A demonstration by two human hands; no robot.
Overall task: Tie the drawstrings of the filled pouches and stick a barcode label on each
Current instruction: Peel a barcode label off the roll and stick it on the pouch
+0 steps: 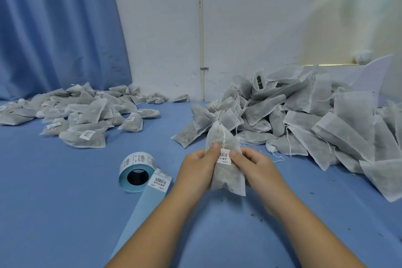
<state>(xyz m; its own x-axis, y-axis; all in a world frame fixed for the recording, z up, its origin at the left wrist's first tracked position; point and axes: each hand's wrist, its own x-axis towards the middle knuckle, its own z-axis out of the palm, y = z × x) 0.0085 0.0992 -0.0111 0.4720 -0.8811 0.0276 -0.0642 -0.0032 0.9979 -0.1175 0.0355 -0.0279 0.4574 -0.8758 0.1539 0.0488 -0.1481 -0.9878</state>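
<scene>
1. The left hand [199, 166] and the right hand [255, 166] are close together. Both grip one white, translucent fabric pouch [227, 178] filled with dark crumbly matter. It is held upright over the middle of the blue-covered tabletop [65, 202], toward the near edge.
2. The pouch's neck is gathered to a point and its thin white drawstring [223, 138] hangs down the front, so the tying looks done on this one.
3. A small white barcode label [224, 156] sits on the front of the pouch between the two thumbs, and each thumb tip touches one side of it. The step in hand, I judge, is pressing the label flat.
4. The next move calls for firm rubbing across the label. The soft fabric over loose filling will give, so the fingers behind need to back the thumbs.
5. The pouch then belongs with the heap of labelled grey-white pouches [87, 113] toward the far left corner.
6. A fresh one would come from the larger heap of unlabelled pouches [304, 119] along the right edge, many with loose strings and open necks.
7. A roll of barcode labels on pale blue backing [136, 172] stands just left of the left hand. Its loose strip [139, 213] trails to the near edge, with the next label ready to peel.
</scene>
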